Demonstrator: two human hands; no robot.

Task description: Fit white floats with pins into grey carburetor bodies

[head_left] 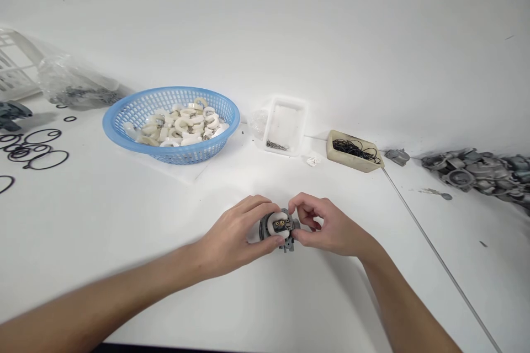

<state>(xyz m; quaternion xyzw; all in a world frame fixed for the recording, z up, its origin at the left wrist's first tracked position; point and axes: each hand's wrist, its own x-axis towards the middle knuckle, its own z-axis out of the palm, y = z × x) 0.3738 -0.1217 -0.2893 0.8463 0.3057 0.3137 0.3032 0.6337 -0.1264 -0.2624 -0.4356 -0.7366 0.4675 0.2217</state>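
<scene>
A small grey metal carburettor body [280, 230] with a white ring-shaped plastic float on top rests on the white table [124, 215] near its front. My left hand [236, 234] wraps round its left side, fingers closed on it. My right hand [325, 226] pinches its right edge with thumb and forefinger. Brass parts show in the middle of the white float.
A blue basket [171, 121] of white floats stands behind left. A white tray [285, 124] with small pins and a beige tray [351, 151] of black rings sit behind. Grey castings [476, 168] lie far right, black O-rings [37, 146] far left, a thin rod [439, 256] at right.
</scene>
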